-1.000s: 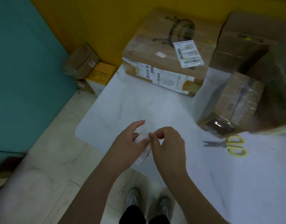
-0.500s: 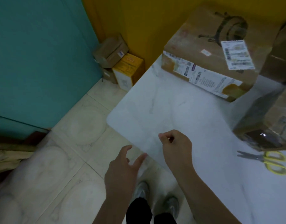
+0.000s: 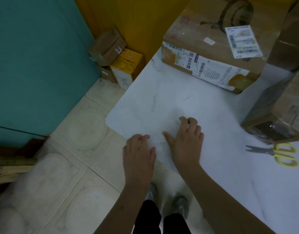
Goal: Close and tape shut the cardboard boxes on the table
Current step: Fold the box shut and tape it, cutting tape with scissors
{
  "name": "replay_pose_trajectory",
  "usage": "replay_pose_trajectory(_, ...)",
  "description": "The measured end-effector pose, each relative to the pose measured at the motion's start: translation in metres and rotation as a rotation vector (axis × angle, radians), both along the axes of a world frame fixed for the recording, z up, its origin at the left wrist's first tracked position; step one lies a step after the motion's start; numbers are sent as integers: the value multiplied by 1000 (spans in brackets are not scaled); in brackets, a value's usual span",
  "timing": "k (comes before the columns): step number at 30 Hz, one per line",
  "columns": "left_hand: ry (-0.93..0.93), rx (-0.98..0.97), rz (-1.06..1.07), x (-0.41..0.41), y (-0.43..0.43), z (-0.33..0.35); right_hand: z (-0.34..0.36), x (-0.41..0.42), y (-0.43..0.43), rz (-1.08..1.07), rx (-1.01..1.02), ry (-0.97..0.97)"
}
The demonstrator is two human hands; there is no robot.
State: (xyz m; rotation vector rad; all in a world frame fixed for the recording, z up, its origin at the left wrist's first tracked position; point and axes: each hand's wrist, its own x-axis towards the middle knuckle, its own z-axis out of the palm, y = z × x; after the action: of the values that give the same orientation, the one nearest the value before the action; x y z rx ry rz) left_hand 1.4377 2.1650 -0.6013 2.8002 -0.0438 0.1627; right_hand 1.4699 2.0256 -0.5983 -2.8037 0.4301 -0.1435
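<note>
Both your hands are low over the near-left corner of the white bench [image 3: 162,98], palms down. Your left hand [image 3: 139,154] sits at the bench edge, fingers loosely bent, nothing in it. Your right hand [image 3: 186,141] is just beside it, thumb out to the left, fingertips tucked under; can't tell if they're pinching anything. The big labelled cardboard box [image 3: 213,53] is at the far side of the bench, flaps down. A 2nd box [image 3: 280,112] lies tilted at the right edge, w/ yellow-handled scissors [image 3: 277,153] in front of it, well apart from your hands.
</note>
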Motion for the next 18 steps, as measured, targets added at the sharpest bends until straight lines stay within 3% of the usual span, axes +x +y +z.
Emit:
replay_pose_trajectory(3, 67, 123, -308, 11, -18, -16, 1, 0, -7, -26, 23, -7)
replay_pose_trajectory(12, 151, 221, -444, 61, -37, -23, 29, -8, -31, -122, 307, -212)
replay_pose_trajectory(15, 125, 128, -449, 60, -49, -7, 56, -10, -47, -94, 298, -305)
replay_pose_trajectory(18, 67, -163, -540, 67, -103, 34, 87, -13, -92, -104, 122, -415)
